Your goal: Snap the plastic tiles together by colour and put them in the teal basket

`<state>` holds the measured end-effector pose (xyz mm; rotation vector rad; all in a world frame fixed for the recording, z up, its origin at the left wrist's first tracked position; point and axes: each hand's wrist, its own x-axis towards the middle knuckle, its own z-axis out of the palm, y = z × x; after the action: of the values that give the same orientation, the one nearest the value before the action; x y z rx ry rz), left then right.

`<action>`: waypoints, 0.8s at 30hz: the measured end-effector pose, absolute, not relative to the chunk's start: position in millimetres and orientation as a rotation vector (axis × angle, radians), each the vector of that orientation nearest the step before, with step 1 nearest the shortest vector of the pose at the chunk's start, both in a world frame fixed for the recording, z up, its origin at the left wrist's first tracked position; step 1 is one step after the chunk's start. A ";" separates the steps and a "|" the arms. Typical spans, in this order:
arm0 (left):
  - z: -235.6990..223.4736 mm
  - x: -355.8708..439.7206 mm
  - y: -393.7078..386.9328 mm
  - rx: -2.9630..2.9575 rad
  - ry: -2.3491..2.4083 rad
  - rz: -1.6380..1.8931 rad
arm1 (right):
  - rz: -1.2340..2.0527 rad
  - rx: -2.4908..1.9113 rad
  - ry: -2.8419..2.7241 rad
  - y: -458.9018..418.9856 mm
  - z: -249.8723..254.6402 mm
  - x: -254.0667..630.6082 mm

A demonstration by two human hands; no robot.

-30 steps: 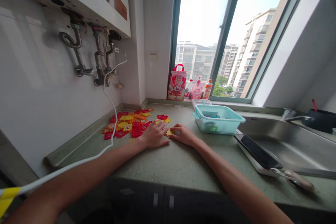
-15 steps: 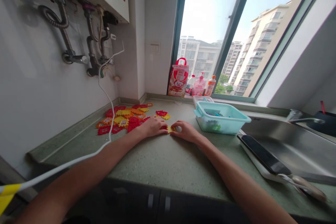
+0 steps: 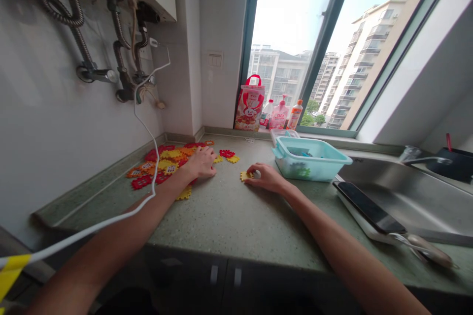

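A pile of flat red, yellow and orange toothed plastic pieces [image 3: 162,166] lies on the green countertop [image 3: 236,216] near the left wall. My left hand [image 3: 201,162] rests palm down on the pile's right edge, its fingers over a few pieces. My right hand [image 3: 265,177] lies on the counter to the right, its fingertips pressing a small yellow piece [image 3: 245,175]. Two loose pieces, one red [image 3: 226,153] and one yellow [image 3: 232,159], lie between the hands, further back.
A teal plastic tub [image 3: 311,159] stands right of my right hand. A black phone on a white board [image 3: 365,210] lies by the steel sink [image 3: 406,197]. A white cable [image 3: 148,133] hangs from wall pipes across the counter. A red bag [image 3: 250,106] and bottles [image 3: 281,114] stand on the windowsill.
My left hand has left the yellow piece and moved left and back onto the pile. My right hand stays on the yellow piece. The camera tilted down a little.
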<state>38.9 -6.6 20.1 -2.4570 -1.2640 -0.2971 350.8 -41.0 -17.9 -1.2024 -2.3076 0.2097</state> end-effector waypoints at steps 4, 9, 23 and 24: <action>20.3 47.8 -12.2 -2.502 -1.243 -0.249 | 0.181 -1.236 -2.283 -43.7 -16.1 350.7; 20.2 62.2 -24.4 -2.762 -1.013 -0.403 | 0.168 -1.230 -2.219 -43.7 -16.5 353.2; 52.4 45.9 -28.5 -2.751 -1.117 -0.459 | 0.232 -1.103 -2.254 -48.5 -21.3 336.2; 57.9 37.6 -26.1 -2.733 -1.246 -0.386 | 0.239 -1.114 -2.277 -48.3 -22.2 336.1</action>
<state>37.6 -26.1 57.9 -2.7327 -1.2462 -0.3858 336.1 -48.3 -22.2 -1.1138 -2.2765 0.2388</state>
